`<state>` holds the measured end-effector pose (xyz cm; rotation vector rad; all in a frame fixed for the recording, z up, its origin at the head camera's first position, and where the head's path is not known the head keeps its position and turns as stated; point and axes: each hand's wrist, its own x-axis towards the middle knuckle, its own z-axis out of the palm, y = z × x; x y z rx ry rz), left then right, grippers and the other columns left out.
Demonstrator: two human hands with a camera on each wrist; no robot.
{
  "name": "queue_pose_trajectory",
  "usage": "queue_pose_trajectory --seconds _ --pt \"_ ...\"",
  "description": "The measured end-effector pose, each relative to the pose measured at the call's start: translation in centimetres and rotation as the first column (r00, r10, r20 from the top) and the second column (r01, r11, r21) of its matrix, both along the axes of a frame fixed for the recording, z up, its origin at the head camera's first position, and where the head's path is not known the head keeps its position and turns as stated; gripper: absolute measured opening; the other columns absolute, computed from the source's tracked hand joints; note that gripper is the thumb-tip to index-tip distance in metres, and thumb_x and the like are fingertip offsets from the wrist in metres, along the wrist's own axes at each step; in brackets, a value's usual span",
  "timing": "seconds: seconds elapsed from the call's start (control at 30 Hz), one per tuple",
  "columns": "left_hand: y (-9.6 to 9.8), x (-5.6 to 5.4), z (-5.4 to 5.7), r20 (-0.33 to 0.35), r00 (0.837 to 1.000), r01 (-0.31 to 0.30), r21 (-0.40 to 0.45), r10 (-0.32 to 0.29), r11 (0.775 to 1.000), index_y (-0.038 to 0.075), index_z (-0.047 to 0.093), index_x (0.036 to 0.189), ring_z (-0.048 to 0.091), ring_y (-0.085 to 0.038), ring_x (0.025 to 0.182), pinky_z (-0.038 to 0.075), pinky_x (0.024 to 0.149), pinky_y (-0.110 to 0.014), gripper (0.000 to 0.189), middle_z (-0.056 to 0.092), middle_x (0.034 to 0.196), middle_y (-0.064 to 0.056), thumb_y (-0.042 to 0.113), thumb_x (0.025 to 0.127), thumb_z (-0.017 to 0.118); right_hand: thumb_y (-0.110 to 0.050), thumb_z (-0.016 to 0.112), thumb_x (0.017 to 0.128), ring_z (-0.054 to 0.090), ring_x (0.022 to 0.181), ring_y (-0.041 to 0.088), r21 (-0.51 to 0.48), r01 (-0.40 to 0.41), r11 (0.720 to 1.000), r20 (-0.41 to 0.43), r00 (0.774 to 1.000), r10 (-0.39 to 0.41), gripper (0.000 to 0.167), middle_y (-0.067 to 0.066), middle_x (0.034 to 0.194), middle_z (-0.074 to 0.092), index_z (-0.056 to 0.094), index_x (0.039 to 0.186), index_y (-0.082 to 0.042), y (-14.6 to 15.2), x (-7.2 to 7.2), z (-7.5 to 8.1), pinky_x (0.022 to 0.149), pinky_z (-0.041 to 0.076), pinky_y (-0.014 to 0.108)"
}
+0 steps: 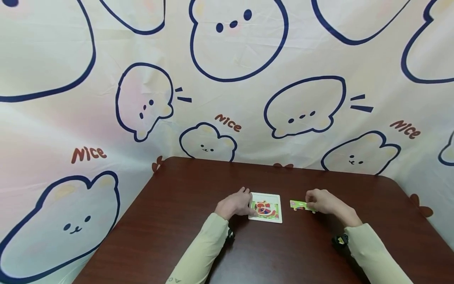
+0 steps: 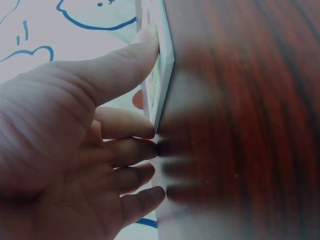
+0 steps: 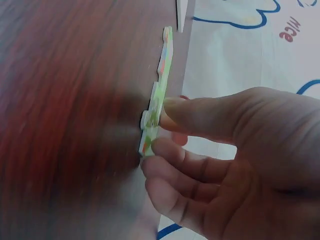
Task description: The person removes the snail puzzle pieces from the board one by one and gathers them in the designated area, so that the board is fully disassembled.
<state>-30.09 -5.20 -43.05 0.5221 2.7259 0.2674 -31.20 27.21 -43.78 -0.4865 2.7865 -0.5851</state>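
Note:
A white-framed jigsaw puzzle board (image 1: 265, 220) lies flat on the table, with a colourful red, orange and green picture in its lower part and a blank white upper part. My left hand (image 1: 235, 203) is at its left side; the thumb rests on the board's face and the fingertips touch its edge and the tabletop, fingers fairly straight. To the right of the board is a narrow green strip of jigsaw puzzle (image 1: 297, 204) with knobbed edges. My right hand (image 1: 322, 201) pinches the strip's right end between thumb and fingers. Its fingertips partly cover that end.
The dark brown wooden table (image 1: 276, 252) stretches around both hands. Behind it and along the sides hangs a pale curtain (image 1: 248, 98) with blue-outlined cartoon bears. Dark wrist devices (image 1: 341, 240) sit at the sleeve cuffs.

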Motion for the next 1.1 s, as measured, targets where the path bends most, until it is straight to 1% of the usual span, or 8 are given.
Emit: queue_pose_trajectory --seconds 0.17,0.3,0.5,0.6,0.73,0.83,1.0,1.1 --pt "0.0 0.2 0.0 0.000 1.000 -0.004 0.000 0.004 1.000 0.012 0.043 0.149 0.022 -0.023 0.152 0.031 0.119 -0.040 0.076 0.032 0.161 -0.008 0.050 0.088 0.067 -0.015 0.066 0.091 0.051 0.061 0.013 0.071 -0.006 0.997 -0.061 0.998 0.011 0.005 0.000 0.075 0.060 0.064 0.089 -0.012 -1.6 -0.1 0.5 0.054 0.042 0.028" --pt "0.0 0.3 0.1 -0.005 1.000 -0.002 -0.005 0.002 1.000 0.011 0.044 0.148 0.022 -0.023 0.152 0.031 0.119 -0.041 0.075 0.032 0.160 -0.008 0.051 0.089 0.067 -0.018 0.066 0.092 0.052 0.064 0.014 0.083 -0.008 0.997 -0.089 0.996 0.016 0.006 0.000 0.080 0.062 0.066 0.091 -0.012 -3.5 -0.1 1.4 0.057 0.043 0.029" --pt "0.1 0.4 0.3 0.004 1.000 0.004 -0.012 -0.004 1.000 0.011 0.042 0.149 0.020 -0.023 0.153 0.030 0.119 -0.041 0.073 0.030 0.161 -0.008 0.050 0.091 0.065 -0.021 0.068 0.093 0.054 0.065 0.014 -0.001 -0.041 0.999 -0.064 0.997 0.041 0.007 0.000 0.079 0.063 0.067 0.095 -0.014 -7.1 -0.4 2.0 0.058 0.047 0.028" --pt "0.0 0.3 0.3 0.013 1.000 -0.004 -0.011 0.004 1.000 0.012 0.042 0.150 0.019 -0.023 0.153 0.029 0.120 -0.042 0.074 0.030 0.162 -0.008 0.050 0.091 0.064 -0.021 0.067 0.093 0.054 0.058 0.016 -0.033 -0.061 0.998 -0.052 0.997 0.059 0.008 0.000 0.077 0.062 0.067 0.098 -0.014 -8.8 -0.6 1.9 0.053 0.047 0.028" --pt "0.0 0.2 0.0 0.013 1.000 -0.010 -0.018 0.011 1.000 0.014 0.042 0.150 0.020 -0.022 0.152 0.030 0.119 -0.042 0.075 0.030 0.162 -0.007 0.053 0.090 0.064 -0.021 0.067 0.094 0.053 0.059 0.015 -0.062 -0.121 0.991 -0.066 0.991 0.117 0.012 0.000 0.080 0.062 0.068 0.103 -0.013 -10.5 -0.8 1.3 0.052 0.046 0.028" --pt "0.0 0.1 -0.1 0.011 1.000 -0.009 -0.029 0.010 1.000 0.014 0.043 0.149 0.021 -0.022 0.152 0.031 0.118 -0.042 0.075 0.030 0.161 -0.007 0.055 0.089 0.064 -0.020 0.066 0.094 0.053 0.061 0.013 -0.090 -0.158 0.983 -0.040 0.987 0.155 0.015 0.001 0.082 0.062 0.066 0.106 -0.012 -11.4 -0.8 0.8 0.052 0.048 0.027" --pt "0.1 -0.1 -0.3 0.012 1.000 0.002 -0.030 -0.001 1.000 0.015 0.047 0.147 0.021 -0.023 0.152 0.033 0.117 -0.043 0.073 0.031 0.161 -0.008 0.055 0.089 0.065 -0.020 0.064 0.096 0.056 0.049 0.017 -0.120 -0.152 0.981 0.059 0.985 0.160 0.018 0.005 0.079 0.061 0.062 0.113 -0.013 -12.7 -0.6 0.2 0.045 0.051 0.030" --pt "0.1 -0.2 -0.3 0.007 1.000 0.005 -0.030 -0.005 1.000 0.014 0.047 0.146 0.021 -0.023 0.152 0.034 0.116 -0.042 0.073 0.031 0.161 -0.008 0.054 0.089 0.065 -0.019 0.063 0.096 0.055 0.046 0.016 -0.119 -0.158 0.980 0.088 0.982 0.169 0.016 0.003 0.077 0.061 0.062 0.112 -0.015 -13.4 -0.5 -0.1 0.044 0.051 0.029"
